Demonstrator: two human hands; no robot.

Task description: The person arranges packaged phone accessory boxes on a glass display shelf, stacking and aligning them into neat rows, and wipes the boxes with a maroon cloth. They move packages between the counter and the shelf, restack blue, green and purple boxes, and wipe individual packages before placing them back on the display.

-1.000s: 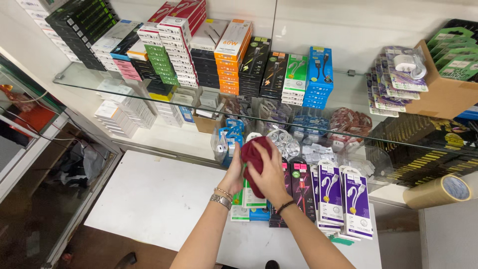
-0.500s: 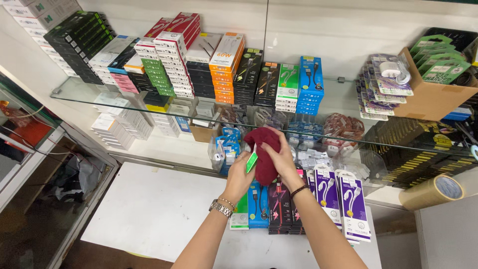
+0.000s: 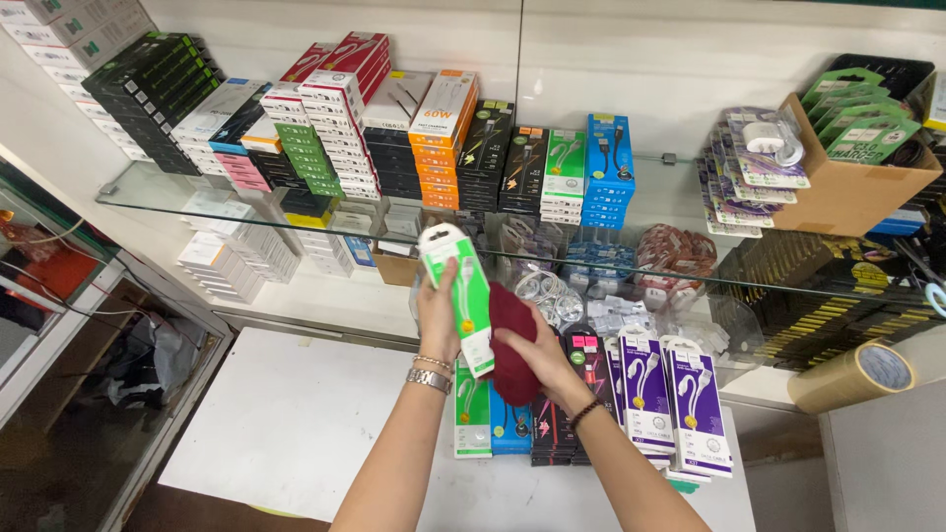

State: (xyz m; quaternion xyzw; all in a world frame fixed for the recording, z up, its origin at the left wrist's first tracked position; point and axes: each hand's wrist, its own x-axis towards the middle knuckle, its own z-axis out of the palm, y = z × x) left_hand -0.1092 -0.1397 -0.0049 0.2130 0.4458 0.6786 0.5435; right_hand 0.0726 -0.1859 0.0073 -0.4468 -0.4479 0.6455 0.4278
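Nearest the camera, both forearms reach up from the lower edge over the white bench (image 3: 296,424). A metal watch (image 3: 428,379) and a thin bracelet sit on the left wrist; a dark bead band (image 3: 585,414) circles the right wrist.

Left hand (image 3: 437,317): closed around the back of a green-and-white cable package (image 3: 460,296), held upright with a slight tilt, its top above the edge of the glass shelf (image 3: 177,202). The package shows a coiled white cable behind a clear window.

Right hand (image 3: 537,357): fingers curled, gripping a dark red cloth (image 3: 510,340). The cloth is pressed against the right side of the package, bunched between the two hands.

Just below and behind the hands, a row of hanging-style cable packs stands on the bench: green, blue and black ones directly under the hands, purple-and-white packs (image 3: 670,404) to the right. A roll of brown tape (image 3: 852,374) lies further right on a grey surface.

Beyond, under the glass shelf, clear bags of coiled cables and small white boxes are stacked. On the glass shelf stand stacks of boxed goods: black, white, red, green, orange boxes (image 3: 440,133) and blue boxes (image 3: 608,167). At far right a cardboard box (image 3: 847,192) holds green-carded items. A white wall closes the back.
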